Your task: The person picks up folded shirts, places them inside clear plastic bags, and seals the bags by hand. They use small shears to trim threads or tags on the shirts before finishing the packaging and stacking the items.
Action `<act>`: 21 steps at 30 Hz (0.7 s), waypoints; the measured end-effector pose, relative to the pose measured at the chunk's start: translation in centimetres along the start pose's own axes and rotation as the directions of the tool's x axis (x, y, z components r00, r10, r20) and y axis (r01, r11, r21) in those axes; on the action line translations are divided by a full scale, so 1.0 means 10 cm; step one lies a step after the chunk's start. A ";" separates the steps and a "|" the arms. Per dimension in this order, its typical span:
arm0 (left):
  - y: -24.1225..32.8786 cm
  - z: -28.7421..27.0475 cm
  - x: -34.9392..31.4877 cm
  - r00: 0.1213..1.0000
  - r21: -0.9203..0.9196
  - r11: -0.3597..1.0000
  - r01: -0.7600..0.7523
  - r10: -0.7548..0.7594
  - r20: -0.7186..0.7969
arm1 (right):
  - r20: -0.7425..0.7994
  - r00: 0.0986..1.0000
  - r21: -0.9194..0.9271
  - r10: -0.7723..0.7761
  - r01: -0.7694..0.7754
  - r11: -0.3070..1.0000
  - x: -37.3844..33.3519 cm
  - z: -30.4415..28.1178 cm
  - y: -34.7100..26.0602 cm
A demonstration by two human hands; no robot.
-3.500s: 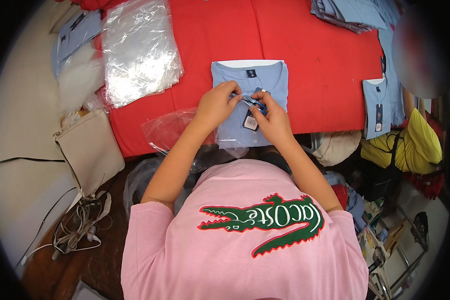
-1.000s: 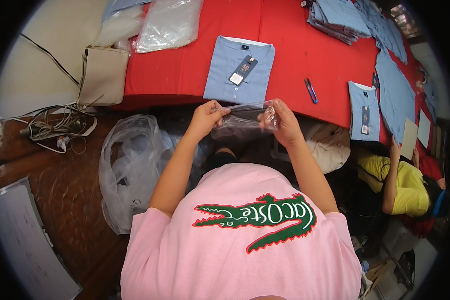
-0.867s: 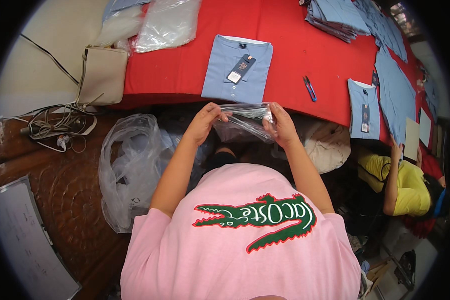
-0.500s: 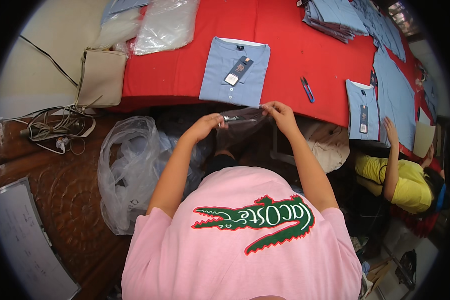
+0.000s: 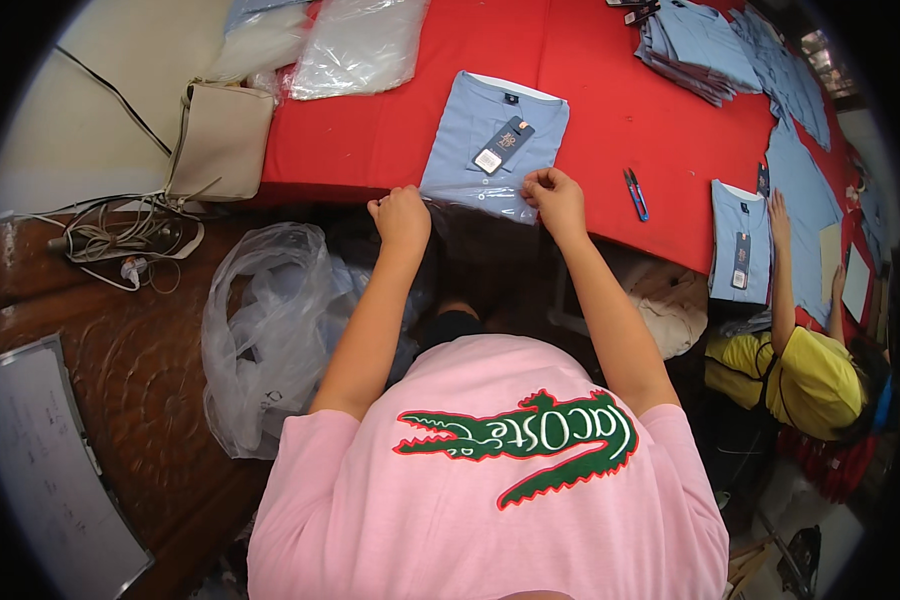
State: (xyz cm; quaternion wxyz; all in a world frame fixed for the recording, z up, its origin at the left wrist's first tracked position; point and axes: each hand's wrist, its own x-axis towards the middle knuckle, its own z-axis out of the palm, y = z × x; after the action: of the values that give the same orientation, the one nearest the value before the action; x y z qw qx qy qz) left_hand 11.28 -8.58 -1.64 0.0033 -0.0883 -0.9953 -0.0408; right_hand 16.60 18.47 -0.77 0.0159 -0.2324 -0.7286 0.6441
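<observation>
A folded light-blue shirt (image 5: 475, 108) lies at the near edge of the red-covered table, a dark hang tag (image 5: 503, 146) on its front. Over its near end stretches the mouth of a clear plastic bag (image 5: 482, 195), and the rest of that bag hangs below the table edge. At the bag's left side, my left hand (image 5: 402, 218) is closed on its edge, knuckles up. Thumb and fingers of my right hand (image 5: 557, 202) pinch the bag's right side, beside the shirt's near right corner.
Blue thread snips (image 5: 636, 195) lie to the right on the red cloth (image 5: 610, 130). Flat clear bags (image 5: 362, 50) and a beige pouch (image 5: 222, 140) are at left. Stacked blue shirts (image 5: 695, 50) sit far right. A co-worker's hand (image 5: 780, 222) touches another folded shirt (image 5: 727, 215).
Both hands have moved the plastic bag up from below the table edge onto the near end of the shirt. The co-worker's hand has shifted along the other shirt.
</observation>
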 end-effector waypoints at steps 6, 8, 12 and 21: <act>0.06 0.01 0.37 0.996 -0.264 0.964 -0.002 -0.021 -0.084 | -0.096 0.995 0.107 -0.020 0.030 0.994 0.00 0.03 0.12; 0.05 0.04 0.52 0.999 -0.487 0.873 0.023 -0.037 -0.019 | -0.128 0.991 0.153 -0.023 0.042 0.987 0.01 0.02 0.14; -0.12 0.20 0.74 0.904 -0.850 0.338 0.403 -0.004 0.427 | -0.125 0.992 0.241 0.011 0.020 0.970 0.14 0.02 0.29; -0.33 0.07 -0.03 0.935 -0.756 0.648 -0.089 0.316 0.161 | 0.116 0.992 0.082 0.056 -0.065 0.995 0.10 -0.42 0.28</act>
State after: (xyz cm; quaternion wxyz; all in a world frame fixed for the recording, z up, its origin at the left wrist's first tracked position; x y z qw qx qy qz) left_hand 11.03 -11.77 -2.60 -0.1681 -0.1985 -0.8667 -0.4257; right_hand 17.93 22.88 -3.01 -0.0352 -0.2166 -0.6928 0.6869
